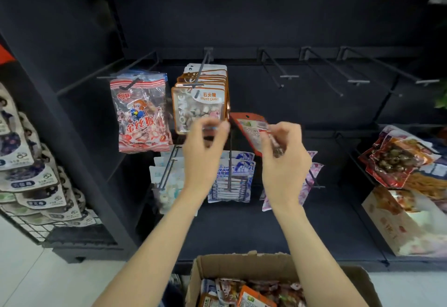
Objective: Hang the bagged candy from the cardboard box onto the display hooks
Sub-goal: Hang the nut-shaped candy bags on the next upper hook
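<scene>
My right hand (283, 149) grips an orange-edged candy bag (251, 128), tilted, its hang hole up and to the left. My left hand (205, 140) is raised in front of the lower edge of the stone candy bags (200, 103) hanging in a stack on a hook (202, 72); its fingertips pinch together at the front bag's bottom edge. The open cardboard box (266, 262) sits at the bottom of the view with several candy bags inside. Bare hooks (278, 74) stick out to the right on the upper rail.
A red-and-white bag (140, 113) hangs left of the stone candy. Lower hooks carry white, blue (235, 176) and pink bags. Red snack packs (396, 157) and a printed box (399, 222) lie on the right. A wire rack of bags (29, 173) stands at left.
</scene>
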{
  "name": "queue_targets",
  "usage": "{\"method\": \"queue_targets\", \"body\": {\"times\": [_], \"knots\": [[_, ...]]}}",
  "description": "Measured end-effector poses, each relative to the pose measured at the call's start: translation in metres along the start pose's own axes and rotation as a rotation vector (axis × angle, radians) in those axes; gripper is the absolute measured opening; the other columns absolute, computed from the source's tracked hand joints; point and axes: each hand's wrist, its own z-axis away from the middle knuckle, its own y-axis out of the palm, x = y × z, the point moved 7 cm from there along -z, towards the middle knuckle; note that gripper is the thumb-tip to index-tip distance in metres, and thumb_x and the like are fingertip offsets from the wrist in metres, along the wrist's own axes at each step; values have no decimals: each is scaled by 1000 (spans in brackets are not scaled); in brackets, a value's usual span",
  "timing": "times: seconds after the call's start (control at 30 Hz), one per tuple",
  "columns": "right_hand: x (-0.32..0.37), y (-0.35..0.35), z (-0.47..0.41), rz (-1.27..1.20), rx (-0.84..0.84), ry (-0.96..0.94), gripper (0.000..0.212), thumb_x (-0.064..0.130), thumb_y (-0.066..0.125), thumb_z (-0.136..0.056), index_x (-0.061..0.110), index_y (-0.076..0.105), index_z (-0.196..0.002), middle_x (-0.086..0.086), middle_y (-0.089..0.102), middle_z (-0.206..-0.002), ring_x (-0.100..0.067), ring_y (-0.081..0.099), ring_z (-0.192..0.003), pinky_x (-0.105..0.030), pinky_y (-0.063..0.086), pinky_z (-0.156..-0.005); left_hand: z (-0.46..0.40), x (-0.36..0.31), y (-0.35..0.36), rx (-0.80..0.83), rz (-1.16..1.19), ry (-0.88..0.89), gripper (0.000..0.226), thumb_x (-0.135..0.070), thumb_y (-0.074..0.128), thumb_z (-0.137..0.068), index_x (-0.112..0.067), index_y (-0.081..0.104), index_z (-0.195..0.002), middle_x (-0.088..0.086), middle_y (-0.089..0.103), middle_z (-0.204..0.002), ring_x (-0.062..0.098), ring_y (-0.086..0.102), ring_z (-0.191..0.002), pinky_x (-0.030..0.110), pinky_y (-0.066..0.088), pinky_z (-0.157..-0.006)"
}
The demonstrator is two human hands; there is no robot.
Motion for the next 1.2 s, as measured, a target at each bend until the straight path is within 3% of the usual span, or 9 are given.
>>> {"method": "queue_targets", "body": {"times": [0.1,0.27,0.43,0.53,0.63,0.77,0.93,1.07,1.2], "knots": [[17,5,14,136,-31,-278,22,-9,60,-76,10,66,-85,3,68,-90,-16,61,-85,-36,50,-71,29,-15,41,331,366,-276,60,-60,64,-74,-21,56,-120,-3,66,-114,8,62,-105,28,50,-90],[11,15,31,-7,344,-444,28,14,71,-84,9,65,-111,-9,57,-128,-22,50,-123,-32,41,-103,8,-14,29,195,387,-287,19,-17,50,-97,-16,63,-111,2,70,-103,14,67,-95,23,52,-76],[-24,-28,-13,80,168,-57,36,22,64,-91,26,55,-125,-3,29,-150,-16,25,-140,-33,28,-112,-25,-24,46,460,-39,-71,13,-25,49,-98,-33,59,-101,-19,62,-96,2,60,-95,14,47,-81],[-53,-23,-43,-85,313,239,35,16,57,-94,32,54,-126,1,51,-131,-9,53,-117,-33,52,-92,-37,-32,69,522,-105,-30,14,-26,49,-98,-30,60,-106,-23,59,-92,-8,57,-89,2,44,-67],[-67,-23,-65,-71,223,279,32,14,54,-96,29,60,-123,1,60,-100,-19,65,-85,-29,56,-70,-50,-33,81,369,1,15,12,-22,54,-96,-26,60,-105,-19,61,-94,-8,59,-87,7,49,-66],[-78,-14,-88,-15,153,264,32,16,52,-98,32,60,-125,-2,58,-103,-11,60,-84,-28,55,-76,-62,-32,95,207,20,124,15,-20,56,-94,-21,59,-110,-13,62,-100,-3,60,-91,14,52,-71],[-86,-2,-103,75,215,272,41,8,48,-97,30,56,-131,0,52,-103,-9,53,-85,-25,51,-84,-76,-16,108,182,94,-3,27,-18,59,-93,-19,54,-120,-9,58,-108,6,63,-94,17,56,-67],[-87,-7,-108,106,182,212,41,6,48,-96,27,56,-131,2,51,-99,-8,52,-82,-10,44,-73,-79,-15,111,180,86,47,23,-12,57,-93,-14,56,-116,-11,57,-107,0,61,-93,12,52,-64],[-89,-3,-102,166,231,167,39,11,50,-97,26,55,-133,0,50,-106,-5,52,-84,-7,44,-72,-85,-3,115,149,54,25,19,-14,58,-93,-20,57,-111,-10,59,-107,7,61,-95,18,55,-68]]}}
